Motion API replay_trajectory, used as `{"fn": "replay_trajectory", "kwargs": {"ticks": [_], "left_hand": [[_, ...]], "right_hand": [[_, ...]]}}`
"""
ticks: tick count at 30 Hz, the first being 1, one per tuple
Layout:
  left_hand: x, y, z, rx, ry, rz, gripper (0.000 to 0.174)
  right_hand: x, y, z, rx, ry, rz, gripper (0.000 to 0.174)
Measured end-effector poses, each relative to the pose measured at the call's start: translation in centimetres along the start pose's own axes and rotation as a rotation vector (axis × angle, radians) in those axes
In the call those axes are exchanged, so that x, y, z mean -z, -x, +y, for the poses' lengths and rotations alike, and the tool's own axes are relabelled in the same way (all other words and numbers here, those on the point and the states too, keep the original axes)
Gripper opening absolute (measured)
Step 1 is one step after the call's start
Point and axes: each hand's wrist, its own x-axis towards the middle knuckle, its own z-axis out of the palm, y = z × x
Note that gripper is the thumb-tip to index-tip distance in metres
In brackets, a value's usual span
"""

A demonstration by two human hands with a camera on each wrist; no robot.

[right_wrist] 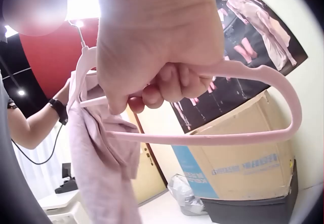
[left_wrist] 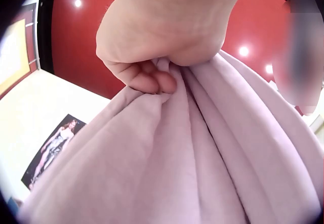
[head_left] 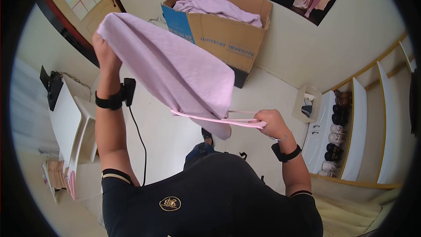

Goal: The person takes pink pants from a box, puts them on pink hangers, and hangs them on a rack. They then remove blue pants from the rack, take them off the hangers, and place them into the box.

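Observation:
My left hand is raised at the left of the head view and grips one end of a pale lilac-pink cloth garment. In the left wrist view, its curled fingers pinch the gathered fabric, which falls away in long folds. My right hand holds a pink clothes hanger by one end, its metal hook hanging below the hand. The right wrist view shows the fingers wrapped round the hanger's upper arm, with its lower bar in sight. At the hanger's far side the cloth is draped through the frame and hangs down.
A cardboard box with more lilac cloth in it stands against the wall ahead. Shoes line a rack on the right, near a beige bin. At left are a white table and a black cable from my wristband.

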Motion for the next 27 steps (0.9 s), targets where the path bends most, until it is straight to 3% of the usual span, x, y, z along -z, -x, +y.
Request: {"fn": "replay_trajectory", "kwargs": {"ticks": [7,11,15,17,20,23,27], "left_hand": [[1.9,-12.9,-8.1,-0.042,-0.137,0.108,0.021],[2.7,-18.6,-14.5,0.078,-0.114,0.081,0.023],[3.1,-23.8,-21.0,0.241,-0.457,0.105,0.029],[3.0,-25.4,-23.8,0.232,-0.611,0.187,0.03],[2.3,-27.9,-27.0,0.136,-0.823,0.128,0.031],[0.7,-30.3,-28.7,0.125,-0.966,0.145,0.031],[-2.6,-33.4,-29.5,0.102,-1.037,0.17,0.032]], "right_hand": [[0.0,-7.7,6.3,-0.058,0.201,-0.056,0.019],[-0.8,-10.2,8.9,-0.099,0.207,-0.031,0.02],[-1.7,-11.7,11.2,-0.128,0.182,-0.011,0.027],[-1.4,-12.7,12.1,-0.152,0.124,0.085,0.023],[-0.3,-14.0,14.3,-0.205,0.104,0.24,0.018],[3.2,-15.6,17.1,-0.327,0.077,0.365,0.015],[8.2,-18.6,21.3,-0.299,0.101,0.459,0.015]]}}
